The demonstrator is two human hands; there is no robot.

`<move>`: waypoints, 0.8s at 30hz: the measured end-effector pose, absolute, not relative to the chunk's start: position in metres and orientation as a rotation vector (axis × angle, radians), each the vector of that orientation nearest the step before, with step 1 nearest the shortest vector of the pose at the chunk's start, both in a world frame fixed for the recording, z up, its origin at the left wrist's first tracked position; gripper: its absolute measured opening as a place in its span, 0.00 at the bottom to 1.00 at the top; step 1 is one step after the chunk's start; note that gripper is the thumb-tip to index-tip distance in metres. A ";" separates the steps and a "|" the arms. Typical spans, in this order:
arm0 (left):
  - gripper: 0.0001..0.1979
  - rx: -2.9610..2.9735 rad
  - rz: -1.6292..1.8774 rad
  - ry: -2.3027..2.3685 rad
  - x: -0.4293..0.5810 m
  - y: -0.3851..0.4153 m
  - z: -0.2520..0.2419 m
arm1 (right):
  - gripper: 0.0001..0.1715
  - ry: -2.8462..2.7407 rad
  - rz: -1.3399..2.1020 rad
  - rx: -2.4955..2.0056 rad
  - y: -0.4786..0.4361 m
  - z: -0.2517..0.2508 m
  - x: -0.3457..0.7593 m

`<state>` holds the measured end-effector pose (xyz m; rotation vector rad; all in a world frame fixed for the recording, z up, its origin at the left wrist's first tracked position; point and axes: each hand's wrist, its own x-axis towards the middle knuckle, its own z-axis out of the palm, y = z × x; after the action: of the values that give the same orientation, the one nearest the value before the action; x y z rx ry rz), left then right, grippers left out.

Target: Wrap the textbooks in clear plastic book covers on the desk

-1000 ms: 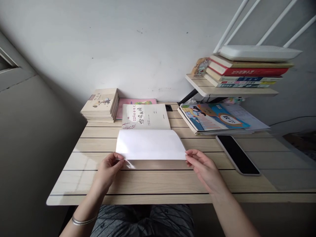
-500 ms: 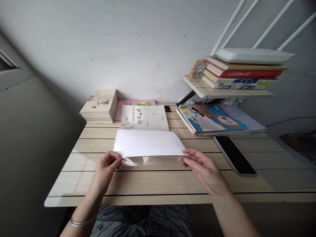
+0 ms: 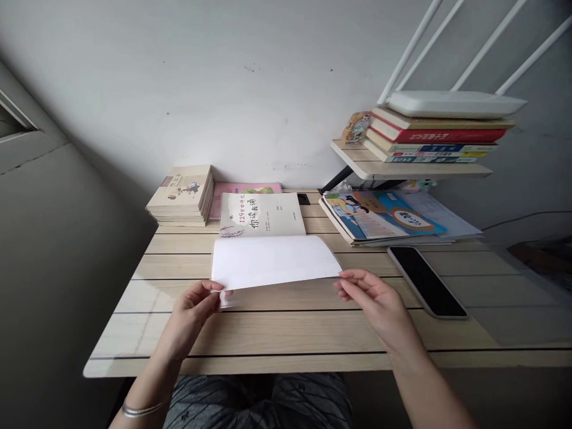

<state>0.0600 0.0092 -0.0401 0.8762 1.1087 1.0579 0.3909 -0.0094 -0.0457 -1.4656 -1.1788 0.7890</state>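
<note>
A white sheet of paper (image 3: 272, 262) slants above the desk in front of me, its near edge lower on the left. My left hand (image 3: 196, 304) pinches its near left corner between thumb and fingers. Clear shiny plastic (image 3: 229, 300) shows just under that corner; whether it joins the paper I cannot tell. At the near right corner, my right hand (image 3: 366, 295) has its fingertips closed on the sheet's edge. Directly behind the paper lies a pale book (image 3: 272, 214) with red and black characters and a plum branch on its cover, its near part hidden.
Stacked small books (image 3: 183, 193) stand at the back left, beside a pink book (image 3: 245, 187). To the right lie a black-screened phone (image 3: 426, 280) and a pile topped by a blue textbook (image 3: 384, 214). A raised shelf (image 3: 379, 167) holds books and a white router (image 3: 456, 104).
The sheet has tilted: its left corner is lower and its right corner higher. Less clear plastic shows below it. My right hand has shifted slightly right.
</note>
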 end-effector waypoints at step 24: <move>0.17 0.646 1.142 0.955 0.085 0.007 -0.038 | 0.06 -1.870 -0.132 -1.252 -0.024 -0.036 0.222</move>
<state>0.0850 0.0073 -0.0381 0.6459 0.9549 1.1423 0.2224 -0.0238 -0.0361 -1.2520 -1.8697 -0.1315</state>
